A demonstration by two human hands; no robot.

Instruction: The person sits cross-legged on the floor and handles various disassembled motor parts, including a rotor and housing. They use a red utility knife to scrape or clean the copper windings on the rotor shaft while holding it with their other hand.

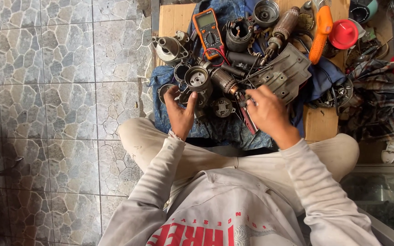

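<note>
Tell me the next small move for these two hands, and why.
Probably steady the round motor housing with the left hand, then bring the right hand to the armature. The left fingers already touch the housing; the armature lies just beside it, and the right hand rests right below it among loose parts.

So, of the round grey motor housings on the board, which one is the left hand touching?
The left hand touches the cup-shaped housing with its open end facing up, beside the copper-wound armature. The other housings lie farther up, near the multimeter.

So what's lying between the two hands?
Head view: a small round metal motor part on the blue cloth, between left hand and right hand.
</note>
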